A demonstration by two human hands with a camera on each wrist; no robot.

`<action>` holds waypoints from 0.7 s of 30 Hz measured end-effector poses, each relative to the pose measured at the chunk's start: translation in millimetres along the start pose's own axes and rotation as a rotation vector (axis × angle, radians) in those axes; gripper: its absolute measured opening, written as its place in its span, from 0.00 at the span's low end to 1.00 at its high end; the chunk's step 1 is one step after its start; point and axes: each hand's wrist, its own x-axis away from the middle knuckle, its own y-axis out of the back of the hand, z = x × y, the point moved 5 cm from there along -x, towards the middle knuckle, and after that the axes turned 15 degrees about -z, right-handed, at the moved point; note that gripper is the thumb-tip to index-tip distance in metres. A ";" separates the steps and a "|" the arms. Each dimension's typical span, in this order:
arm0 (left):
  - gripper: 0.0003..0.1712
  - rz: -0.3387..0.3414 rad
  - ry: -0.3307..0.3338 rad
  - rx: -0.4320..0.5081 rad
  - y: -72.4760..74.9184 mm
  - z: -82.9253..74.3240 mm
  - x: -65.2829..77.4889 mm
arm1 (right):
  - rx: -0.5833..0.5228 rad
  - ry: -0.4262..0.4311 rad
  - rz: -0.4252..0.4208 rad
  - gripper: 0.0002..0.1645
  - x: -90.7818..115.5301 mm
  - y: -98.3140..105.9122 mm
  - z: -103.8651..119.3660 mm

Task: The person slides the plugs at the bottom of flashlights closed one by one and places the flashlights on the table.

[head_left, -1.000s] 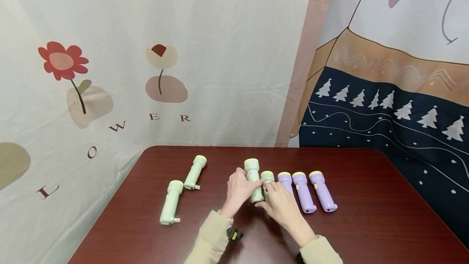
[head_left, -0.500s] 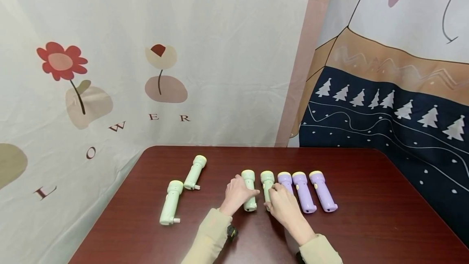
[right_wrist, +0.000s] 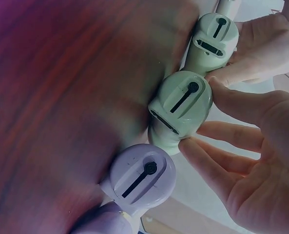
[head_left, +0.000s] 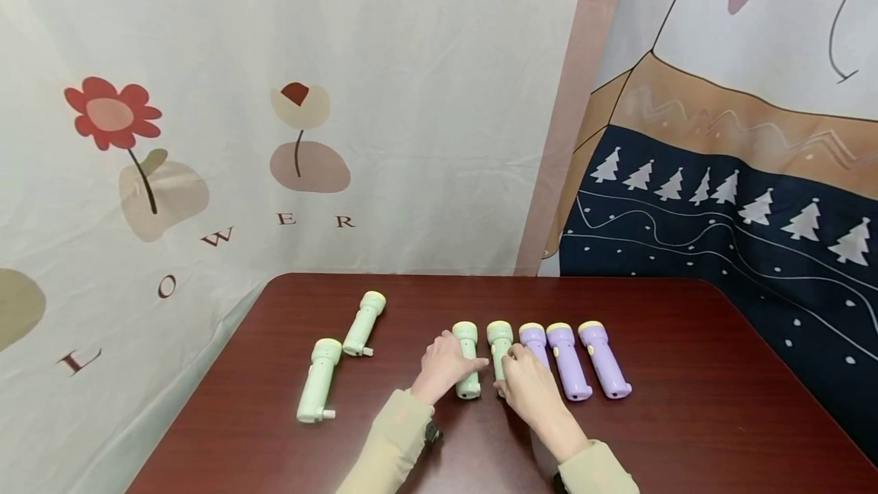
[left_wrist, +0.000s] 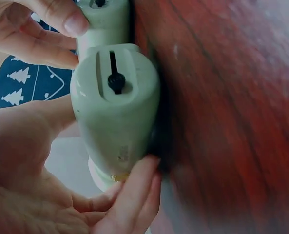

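Beneath my left hand (head_left: 444,364) lies a pale green flashlight (head_left: 467,383), held between fingers and thumb. In the left wrist view, fingertips (left_wrist: 137,190) touch one side of that flashlight (left_wrist: 112,112), whose end with a black slot faces the camera. A second pale green flashlight (head_left: 499,332) lies just right of it, with a small gap between them. My right hand (head_left: 533,395) grips this one, thumb on one side and fingers on the other, as the right wrist view of the flashlight (right_wrist: 183,105) shows. My right hand partly covers the nearest purple flashlight (head_left: 533,338).
Two more purple flashlights, one in the middle (head_left: 569,364) and one at the far right (head_left: 605,360), continue the row. To the left lie two green flashlights, the nearer (head_left: 318,383) and the farther (head_left: 363,325), with cranks folded out. All rest on a dark red table (head_left: 686,433).
The left-hand green flashlight was farther back and close beside the other green one; it has come down toward the front and slightly left. My right hand has barely shifted.
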 end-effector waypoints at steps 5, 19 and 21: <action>0.31 0.025 -0.046 0.001 6.6 0.8 1.6 | -0.004 0.004 -0.002 0.19 0.0 1.0 0.9; 0.25 -0.392 -0.140 -0.196 53.9 49.6 -46.8 | -0.009 0.002 -0.011 0.18 0.4 -0.4 -0.5; 0.24 -0.473 -0.166 -0.250 61.8 59.1 -54.1 | -0.007 -0.002 -0.001 0.18 0.7 -0.9 -0.5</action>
